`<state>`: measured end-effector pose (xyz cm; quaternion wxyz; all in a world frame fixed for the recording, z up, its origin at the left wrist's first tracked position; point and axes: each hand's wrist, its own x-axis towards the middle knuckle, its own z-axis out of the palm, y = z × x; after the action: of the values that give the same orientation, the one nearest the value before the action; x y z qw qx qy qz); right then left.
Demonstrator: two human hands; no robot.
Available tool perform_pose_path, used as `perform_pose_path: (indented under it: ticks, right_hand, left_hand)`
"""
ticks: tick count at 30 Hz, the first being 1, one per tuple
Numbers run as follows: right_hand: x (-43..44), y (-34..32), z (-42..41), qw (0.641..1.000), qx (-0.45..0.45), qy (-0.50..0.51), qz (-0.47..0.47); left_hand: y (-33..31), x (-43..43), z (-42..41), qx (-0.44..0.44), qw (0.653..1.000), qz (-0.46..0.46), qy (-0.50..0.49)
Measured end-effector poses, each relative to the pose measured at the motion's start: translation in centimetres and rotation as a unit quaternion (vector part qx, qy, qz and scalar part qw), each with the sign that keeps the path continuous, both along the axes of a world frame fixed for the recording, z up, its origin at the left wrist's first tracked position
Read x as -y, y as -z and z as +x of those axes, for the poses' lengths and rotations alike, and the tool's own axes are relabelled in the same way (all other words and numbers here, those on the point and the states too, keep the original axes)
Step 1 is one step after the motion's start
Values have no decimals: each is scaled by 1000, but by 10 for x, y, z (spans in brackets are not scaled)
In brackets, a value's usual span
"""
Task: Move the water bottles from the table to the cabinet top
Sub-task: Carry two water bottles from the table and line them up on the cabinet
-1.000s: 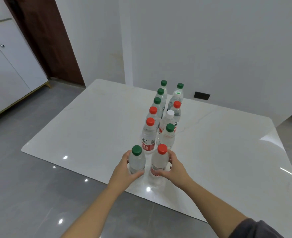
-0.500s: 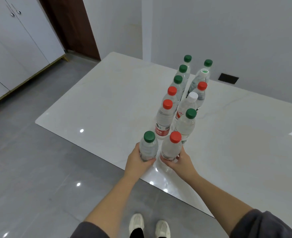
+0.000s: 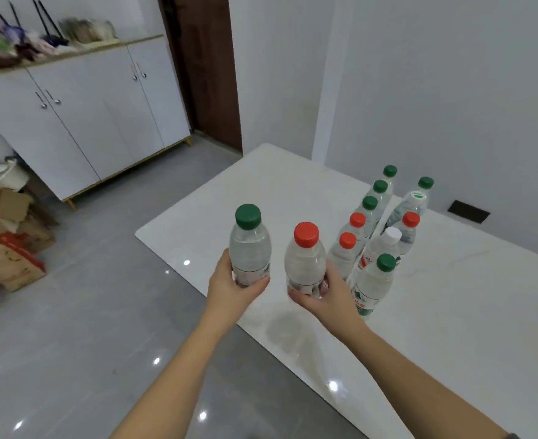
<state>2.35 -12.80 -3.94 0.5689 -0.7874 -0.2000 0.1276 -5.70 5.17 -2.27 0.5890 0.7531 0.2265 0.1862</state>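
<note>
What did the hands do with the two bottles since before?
The left hand lifted the green-capped clear plastic bottle and the right hand the red-capped clear plastic bottle up off the white marble table. Both were held already. The other bottles stayed in their rows.

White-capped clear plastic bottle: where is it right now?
Head view, right of centre: the white-capped bottle stands on the white table, in the right-hand row, behind that row's front green-capped bottle and in front of a red-capped bottle.
</note>
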Motion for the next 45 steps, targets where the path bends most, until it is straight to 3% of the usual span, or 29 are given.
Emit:
perform_pose_path:
  ticks: [9,25,45]
  right_hand:
    - [-119,-80,6,995,34,-58,76]
    - [-371,-109,20,988,30,-60,139]
    - [-654,-110,163,985,40,-65,153]
  left_hand:
    - [-63,-91,-32,80,993,-3,-91]
    - [-102,-331,-28,84,985,45,-145]
    - [-100,-599,110,90,980,38,-175]
